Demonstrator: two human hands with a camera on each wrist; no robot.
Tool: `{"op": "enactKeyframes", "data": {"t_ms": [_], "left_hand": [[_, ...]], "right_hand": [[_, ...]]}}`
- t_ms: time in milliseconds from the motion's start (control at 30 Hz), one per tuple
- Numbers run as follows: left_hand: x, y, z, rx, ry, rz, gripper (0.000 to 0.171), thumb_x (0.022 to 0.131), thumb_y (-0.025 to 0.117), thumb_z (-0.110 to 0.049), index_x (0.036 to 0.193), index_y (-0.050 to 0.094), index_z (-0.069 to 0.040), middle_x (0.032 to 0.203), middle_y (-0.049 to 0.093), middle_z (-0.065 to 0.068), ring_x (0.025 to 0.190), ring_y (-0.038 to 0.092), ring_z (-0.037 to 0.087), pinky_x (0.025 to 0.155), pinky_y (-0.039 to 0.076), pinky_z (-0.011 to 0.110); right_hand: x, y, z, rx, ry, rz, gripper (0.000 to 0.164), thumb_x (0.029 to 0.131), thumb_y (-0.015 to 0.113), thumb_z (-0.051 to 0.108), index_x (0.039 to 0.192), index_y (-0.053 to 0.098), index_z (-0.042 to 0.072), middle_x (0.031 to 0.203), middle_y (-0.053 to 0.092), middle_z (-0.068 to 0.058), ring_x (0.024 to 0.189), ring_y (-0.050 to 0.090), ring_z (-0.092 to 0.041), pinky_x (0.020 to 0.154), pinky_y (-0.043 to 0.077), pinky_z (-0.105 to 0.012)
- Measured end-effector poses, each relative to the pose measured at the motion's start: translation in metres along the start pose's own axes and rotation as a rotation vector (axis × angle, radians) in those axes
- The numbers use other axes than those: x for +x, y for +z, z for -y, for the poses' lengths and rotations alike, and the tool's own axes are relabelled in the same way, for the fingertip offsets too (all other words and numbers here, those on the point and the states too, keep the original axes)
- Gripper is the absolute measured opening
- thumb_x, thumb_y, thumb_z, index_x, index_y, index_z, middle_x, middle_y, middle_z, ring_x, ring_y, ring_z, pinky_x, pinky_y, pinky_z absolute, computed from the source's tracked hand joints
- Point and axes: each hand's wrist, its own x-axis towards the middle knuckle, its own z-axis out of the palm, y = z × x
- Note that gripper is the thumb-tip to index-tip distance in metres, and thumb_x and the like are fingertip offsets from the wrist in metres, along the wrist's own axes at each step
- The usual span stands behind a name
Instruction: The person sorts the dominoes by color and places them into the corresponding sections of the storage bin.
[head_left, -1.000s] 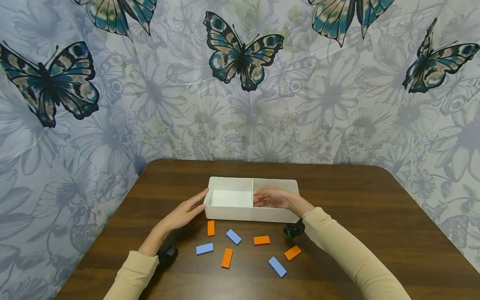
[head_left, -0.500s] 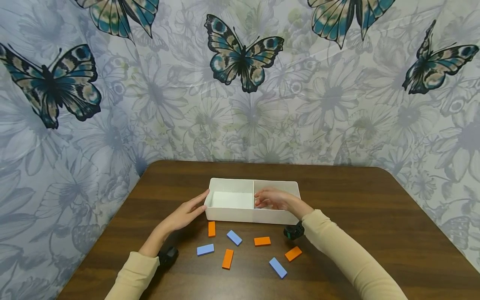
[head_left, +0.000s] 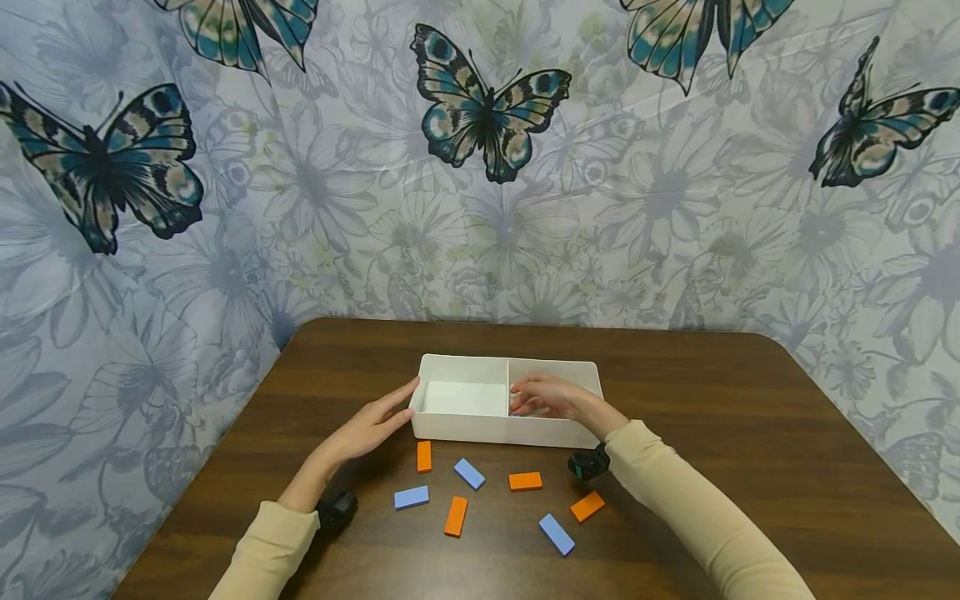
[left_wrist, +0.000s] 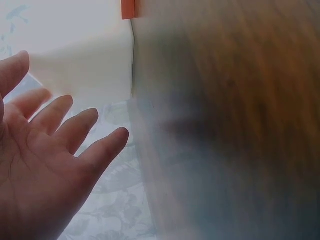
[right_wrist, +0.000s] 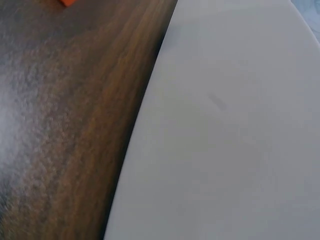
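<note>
A white two-compartment box [head_left: 459,427] stands on the table. My left hand [head_left: 363,429] rests its fingertips against the box's left end. In the left wrist view, that hand [left_wrist: 50,145] has its fingers spread with nothing between them. My right hand [head_left: 551,397] reaches over the front wall into the right compartment, fingers bent downward. A thin bluish edge shows under its fingertips, but the wall hides whether they hold it. The right wrist view shows only the box's white wall [right_wrist: 215,130] and table.
Small orange blocks, one an upright-lying piece [head_left: 455,517] and another nearer the box [head_left: 525,482], are scattered in front. Among them lie a blue block at left [head_left: 411,497], one in the middle [head_left: 469,474] and one at right [head_left: 557,535]. A butterfly-print cloth [head_left: 495,250] hangs behind.
</note>
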Motion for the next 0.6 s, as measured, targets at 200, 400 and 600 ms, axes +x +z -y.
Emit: {"op": "enactKeyframes", "data": {"t_ms": [200, 400, 600], "left_hand": [[0.001, 0.000, 0.007, 0.008, 0.010, -0.006, 0.058, 0.100, 0.046, -0.025, 0.149, 0.022, -0.007, 0.151, 0.021, 0.013, 0.135, 0.021, 0.033, 0.104, 0.022, 0.053], [0.003, 0.002, 0.013, 0.014, 0.025, -0.022, 0.058, 0.100, 0.047, -0.027, 0.149, 0.023, -0.007, 0.151, 0.022, 0.013, 0.135, 0.022, 0.033, 0.103, 0.022, 0.054], [0.002, 0.003, 0.017, 0.009, 0.018, -0.014, 0.057, 0.101, 0.046, -0.026, 0.149, 0.023, -0.008, 0.151, 0.021, 0.014, 0.135, 0.021, 0.034, 0.104, 0.020, 0.055]], "right_hand": [[0.001, 0.000, 0.000, -0.006, 0.002, -0.028, 0.028, 0.098, 0.040, 0.009, 0.119, 0.049, -0.008, 0.095, 0.067, -0.013, 0.084, 0.066, -0.022, 0.080, 0.050, -0.035], [0.001, -0.004, 0.001, 0.067, -0.012, -0.032, 0.031, 0.098, 0.038, 0.006, 0.123, 0.045, -0.012, 0.103, 0.064, -0.022, 0.089, 0.066, -0.026, 0.076, 0.052, -0.033], [-0.009, -0.011, 0.000, 0.120, -0.124, -0.031, 0.034, 0.100, 0.036, 0.006, 0.128, 0.040, -0.012, 0.120, 0.057, -0.026, 0.106, 0.058, -0.031, 0.086, 0.048, -0.037]]}}
